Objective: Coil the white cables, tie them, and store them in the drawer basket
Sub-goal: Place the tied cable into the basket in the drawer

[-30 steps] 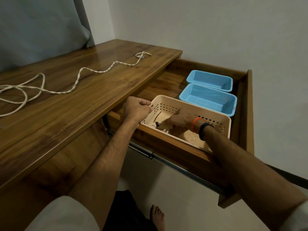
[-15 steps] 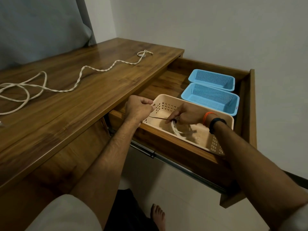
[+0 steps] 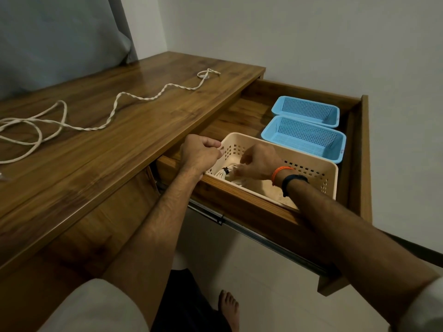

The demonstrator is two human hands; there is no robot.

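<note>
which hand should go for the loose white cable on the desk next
Probably the left. The left hand sits at the beige basket rim nearest the desk, on the same side as the loose white cable. The right hand reaches down inside the basket over the coiled bundle, farther away.

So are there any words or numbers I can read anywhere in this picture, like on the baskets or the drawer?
No text here can be read.
Nearer blue basket: a small white sticker on its right corner carries dark marks, too small and blurred to read.
Beige basket, farther blue basket, wooden drawer, dark wristband: no writing visible.
</note>
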